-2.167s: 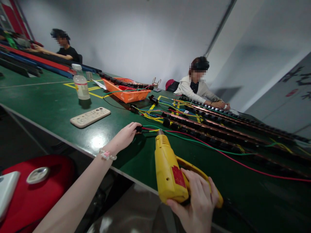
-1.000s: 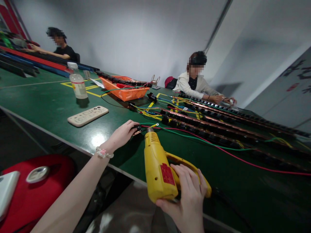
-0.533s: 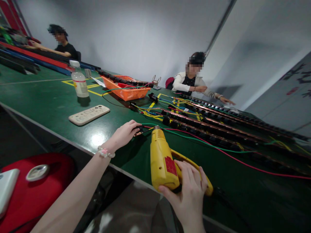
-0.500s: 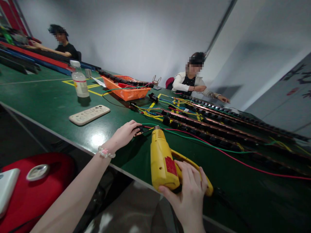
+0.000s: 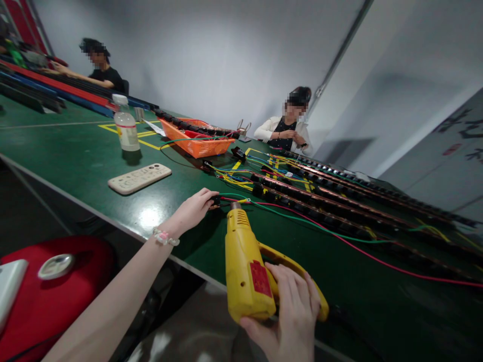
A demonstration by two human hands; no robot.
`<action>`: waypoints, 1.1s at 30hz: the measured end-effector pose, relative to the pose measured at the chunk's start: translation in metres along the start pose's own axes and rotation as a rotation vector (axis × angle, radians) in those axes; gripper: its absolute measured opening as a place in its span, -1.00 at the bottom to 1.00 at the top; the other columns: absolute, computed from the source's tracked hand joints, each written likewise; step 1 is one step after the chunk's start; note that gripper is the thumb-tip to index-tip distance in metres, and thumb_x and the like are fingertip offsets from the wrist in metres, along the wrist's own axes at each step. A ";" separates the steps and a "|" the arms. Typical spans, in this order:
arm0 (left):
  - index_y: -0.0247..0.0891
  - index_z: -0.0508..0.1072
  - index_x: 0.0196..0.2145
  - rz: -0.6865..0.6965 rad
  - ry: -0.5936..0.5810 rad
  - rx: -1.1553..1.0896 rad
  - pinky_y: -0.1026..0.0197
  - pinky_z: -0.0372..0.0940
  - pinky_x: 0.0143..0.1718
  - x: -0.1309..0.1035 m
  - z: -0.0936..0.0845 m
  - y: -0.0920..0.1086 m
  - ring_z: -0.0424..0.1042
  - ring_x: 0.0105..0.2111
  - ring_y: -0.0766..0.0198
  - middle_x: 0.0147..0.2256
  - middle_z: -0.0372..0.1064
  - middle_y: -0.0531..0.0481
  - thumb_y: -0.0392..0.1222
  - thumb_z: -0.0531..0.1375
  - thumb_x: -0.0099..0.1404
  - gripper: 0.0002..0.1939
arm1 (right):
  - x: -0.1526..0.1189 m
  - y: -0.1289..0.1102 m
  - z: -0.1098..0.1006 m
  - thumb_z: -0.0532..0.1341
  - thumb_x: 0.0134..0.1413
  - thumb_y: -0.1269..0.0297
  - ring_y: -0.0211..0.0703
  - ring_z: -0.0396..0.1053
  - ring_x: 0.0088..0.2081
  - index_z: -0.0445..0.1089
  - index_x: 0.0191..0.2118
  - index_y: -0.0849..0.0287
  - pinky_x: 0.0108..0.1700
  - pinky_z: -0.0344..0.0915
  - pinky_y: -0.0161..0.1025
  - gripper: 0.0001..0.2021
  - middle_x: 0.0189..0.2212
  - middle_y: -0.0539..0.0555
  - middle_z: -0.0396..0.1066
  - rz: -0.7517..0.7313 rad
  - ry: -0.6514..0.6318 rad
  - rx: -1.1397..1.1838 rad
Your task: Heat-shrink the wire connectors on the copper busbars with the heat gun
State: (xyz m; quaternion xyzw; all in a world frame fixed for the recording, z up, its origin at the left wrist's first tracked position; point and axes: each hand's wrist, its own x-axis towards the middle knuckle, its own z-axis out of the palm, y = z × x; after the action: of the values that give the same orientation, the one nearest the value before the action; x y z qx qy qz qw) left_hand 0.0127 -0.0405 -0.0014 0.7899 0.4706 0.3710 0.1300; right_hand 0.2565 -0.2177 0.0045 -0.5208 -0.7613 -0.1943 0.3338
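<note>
A yellow heat gun with a red label is in my right hand, the fingers wrapped around its handle. Its metal nozzle points away from me at a short yellow lead with a ring terminal. My left hand pinches a small dark part from which wires come out; the fingers hide most of it. From there a green wire and a red wire run off to the right across the green table.
Copper-coloured strips with black holders lie at the right. Beyond my left hand are a beige remote-like device, a bottle and an orange basket. A red stool is lower left. Two people sit across the table.
The heat gun has shifted slightly left and down, so the yellow lead's terminal shows past the nozzle. My left hand stays nearly still. Across the table, the person in white has drawn both hands together.
</note>
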 end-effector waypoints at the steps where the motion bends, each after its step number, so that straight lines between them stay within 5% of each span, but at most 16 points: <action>1: -0.17 0.30 0.04 -0.001 -0.002 -0.002 0.15 0.26 -0.03 0.000 0.000 0.001 0.37 -0.11 0.21 -0.08 0.29 -0.06 -0.22 -0.07 0.33 -0.64 | 0.000 -0.001 -0.001 -0.04 -0.15 -0.42 0.06 0.29 -0.12 0.24 -0.04 0.24 0.08 0.00 0.08 -0.20 -0.18 0.18 0.36 0.002 -0.001 0.002; 11: -0.20 0.25 0.04 0.065 -0.035 -0.030 0.07 0.25 0.00 -0.001 0.001 0.003 0.32 -0.05 0.14 -0.06 0.25 -0.09 -0.08 0.06 0.29 -0.62 | -0.001 -0.002 -0.001 -0.06 -0.18 -0.46 0.06 0.30 -0.12 0.24 -0.04 0.25 0.10 -0.05 0.09 -0.16 -0.18 0.18 0.37 0.023 0.017 0.010; 33: -0.16 0.27 0.04 0.057 -0.057 0.026 0.08 0.25 0.00 -0.003 -0.006 0.007 0.28 -0.05 0.17 -0.08 0.27 -0.07 -0.14 0.04 0.31 -0.66 | 0.004 0.016 0.011 0.08 -0.18 -0.38 0.04 0.29 -0.09 0.25 -0.04 0.20 0.13 -0.06 0.13 -0.24 -0.16 0.14 0.39 0.106 0.016 -0.032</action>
State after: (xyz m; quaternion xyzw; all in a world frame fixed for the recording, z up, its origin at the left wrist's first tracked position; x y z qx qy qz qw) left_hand 0.0122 -0.0477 0.0053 0.8150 0.4487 0.3456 0.1225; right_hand 0.2668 -0.2017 -0.0014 -0.5641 -0.7267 -0.1929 0.3414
